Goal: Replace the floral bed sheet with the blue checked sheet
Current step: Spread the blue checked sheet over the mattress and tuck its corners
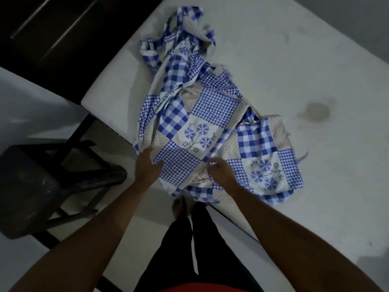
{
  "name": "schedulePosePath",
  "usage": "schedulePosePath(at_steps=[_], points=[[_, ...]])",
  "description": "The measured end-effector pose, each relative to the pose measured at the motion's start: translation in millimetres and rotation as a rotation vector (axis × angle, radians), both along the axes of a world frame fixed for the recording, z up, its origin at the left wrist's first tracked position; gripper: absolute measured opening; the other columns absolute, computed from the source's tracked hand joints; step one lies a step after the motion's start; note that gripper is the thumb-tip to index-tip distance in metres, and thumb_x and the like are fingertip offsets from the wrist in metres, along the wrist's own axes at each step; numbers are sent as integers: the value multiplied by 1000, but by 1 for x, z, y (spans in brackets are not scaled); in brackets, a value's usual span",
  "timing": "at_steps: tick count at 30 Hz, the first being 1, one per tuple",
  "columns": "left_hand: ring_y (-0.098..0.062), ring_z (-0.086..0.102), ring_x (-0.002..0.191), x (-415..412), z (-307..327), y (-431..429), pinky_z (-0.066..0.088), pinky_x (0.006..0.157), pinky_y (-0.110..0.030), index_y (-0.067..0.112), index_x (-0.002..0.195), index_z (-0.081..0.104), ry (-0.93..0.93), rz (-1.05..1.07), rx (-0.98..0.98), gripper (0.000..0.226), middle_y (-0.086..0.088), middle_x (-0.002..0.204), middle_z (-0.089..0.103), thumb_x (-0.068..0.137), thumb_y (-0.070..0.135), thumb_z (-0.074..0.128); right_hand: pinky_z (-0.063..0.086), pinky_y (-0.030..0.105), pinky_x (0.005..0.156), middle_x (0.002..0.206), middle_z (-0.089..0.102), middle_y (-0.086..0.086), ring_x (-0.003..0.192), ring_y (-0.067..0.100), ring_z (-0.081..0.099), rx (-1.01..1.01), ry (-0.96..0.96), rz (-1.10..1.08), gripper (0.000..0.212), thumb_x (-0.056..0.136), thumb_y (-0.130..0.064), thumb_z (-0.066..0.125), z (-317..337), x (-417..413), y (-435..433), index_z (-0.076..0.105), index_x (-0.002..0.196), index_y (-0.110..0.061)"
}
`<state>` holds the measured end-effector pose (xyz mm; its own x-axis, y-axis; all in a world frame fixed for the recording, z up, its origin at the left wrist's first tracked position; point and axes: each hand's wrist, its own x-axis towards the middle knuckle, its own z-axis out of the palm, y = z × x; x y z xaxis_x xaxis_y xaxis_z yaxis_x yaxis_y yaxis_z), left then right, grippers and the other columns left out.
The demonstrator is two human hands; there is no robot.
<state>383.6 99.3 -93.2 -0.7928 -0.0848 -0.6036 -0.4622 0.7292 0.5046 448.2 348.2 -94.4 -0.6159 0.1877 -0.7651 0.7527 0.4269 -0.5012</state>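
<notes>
The blue checked sheet (202, 114), patched with blue flower squares, lies bunched in a heap on the bare white mattress (294, 70), trailing from the near edge toward the far left corner. My left hand (147, 163) grips the heap's left edge near the mattress side. My right hand (219, 168) pinches a fold of the same sheet just right of it. No floral sheet shows apart from this one.
A dark stool (42, 186) stands on the floor at my left, close to the bed's dark frame. A grey stain (315, 111) marks the mattress right of the heap. My legs in dark trousers stand at the bed's near edge.
</notes>
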Motion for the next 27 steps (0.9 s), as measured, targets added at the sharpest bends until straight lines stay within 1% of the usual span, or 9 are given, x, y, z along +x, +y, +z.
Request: schedulePosePath(at_steps=[5,8,12,15,19,21,23,25,27], points=[[-29,49,126,-27,-13,43,40,106,-40,7,134,52,75,-384,79,54,-13,134,53,88,27,73,55,40,81,116,64,4,99,26,65,-92,113,-576,54,93,-26,66,-16,-42,37,45,141,-15],[-29,53,119,-36,-21,76,45,100,-41,8,133,54,75,-490,116,52,-14,130,53,88,26,74,59,52,83,114,70,9,93,36,68,-129,96,-718,74,71,-47,77,-48,-64,52,50,135,-22],[-23,59,107,-58,-18,106,51,90,-39,10,135,51,34,-355,217,56,-10,124,56,90,39,69,44,34,67,79,60,8,67,19,53,-7,201,-642,16,95,-24,65,-33,-97,53,58,91,-10],[-21,63,85,-78,-4,113,50,72,-38,12,129,54,-1,-94,351,44,-15,110,65,96,38,63,31,32,67,67,34,4,64,19,37,-49,354,-507,31,100,-18,56,-22,-119,39,37,76,-13],[-17,61,85,-119,34,97,51,75,-35,23,123,60,9,231,474,43,-5,105,63,98,56,47,39,24,91,114,61,17,102,17,52,-231,467,-110,24,102,-18,53,21,-131,-20,59,113,3],[-24,64,96,-142,52,69,53,83,-37,18,129,60,-93,294,456,76,-6,111,65,77,73,60,38,3,92,134,57,21,117,20,54,-379,506,105,36,101,-5,50,50,-118,-62,53,135,6],[-26,65,96,-154,56,29,53,85,-32,10,115,68,-111,263,320,94,-12,105,67,45,71,79,40,3,86,129,57,31,111,27,59,-464,588,247,36,97,1,47,62,-98,-105,52,130,13],[-23,60,88,-147,61,-13,46,69,-24,6,82,64,-36,129,175,53,-15,88,62,58,49,81,48,23,85,120,58,31,102,35,59,-473,549,325,32,101,-7,48,67,-85,-139,52,127,10],[-26,61,96,-131,69,-49,45,76,-30,5,81,61,47,83,49,28,-18,96,62,77,32,69,42,22,75,100,62,17,83,21,57,-474,476,320,31,104,-10,50,73,-78,-165,52,131,6]])
